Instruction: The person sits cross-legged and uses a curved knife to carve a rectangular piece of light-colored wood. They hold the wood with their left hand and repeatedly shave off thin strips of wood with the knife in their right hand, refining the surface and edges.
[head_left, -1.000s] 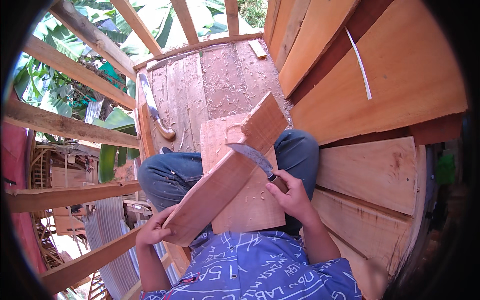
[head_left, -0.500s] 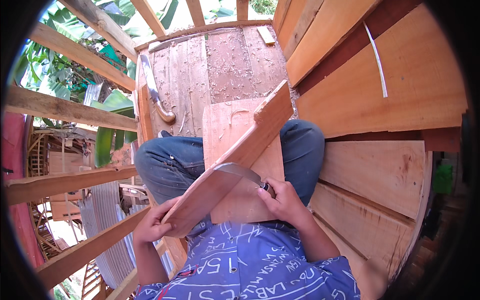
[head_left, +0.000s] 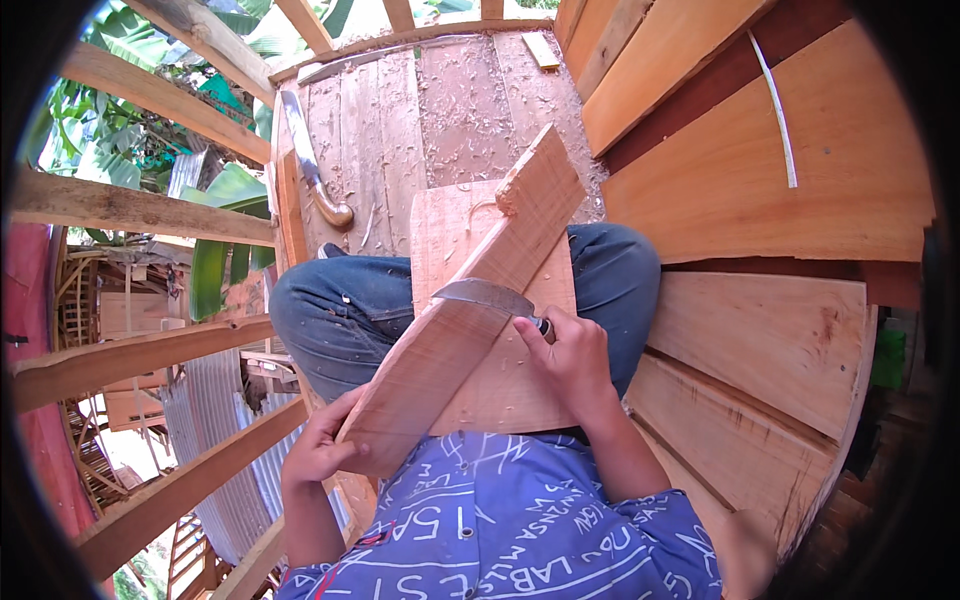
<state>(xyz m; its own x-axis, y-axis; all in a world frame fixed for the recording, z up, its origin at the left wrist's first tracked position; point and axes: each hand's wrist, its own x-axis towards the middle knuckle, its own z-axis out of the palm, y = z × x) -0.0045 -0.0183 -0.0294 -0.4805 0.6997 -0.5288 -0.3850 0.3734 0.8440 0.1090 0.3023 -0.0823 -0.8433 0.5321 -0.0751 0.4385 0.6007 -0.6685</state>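
A long wooden plank with a notch cut near its far end (head_left: 455,335) slants across my lap, its near end toward my left. My left hand (head_left: 325,445) is closed around that near end, thumb on the upper face. In my right hand (head_left: 575,362) is the dark handle of a knife with a curved blade (head_left: 487,293). The blade lies across the middle of the plank, its tip by the left edge. Beneath the plank, a flat wooden board (head_left: 540,385) rests on my lap, with a curled shaving on its far part.
Wood shavings litter the plank floor (head_left: 395,130). A machete (head_left: 308,160) lies on the left of it, a small wood block (head_left: 541,50) at the far right. Wooden rails (head_left: 150,215) run along my left; board walls (head_left: 760,200) stand close on my right.
The plank stands steeper in the view, its far end moved away. My right hand and the knife have shifted slightly away and to the right. The left hand keeps its grip.
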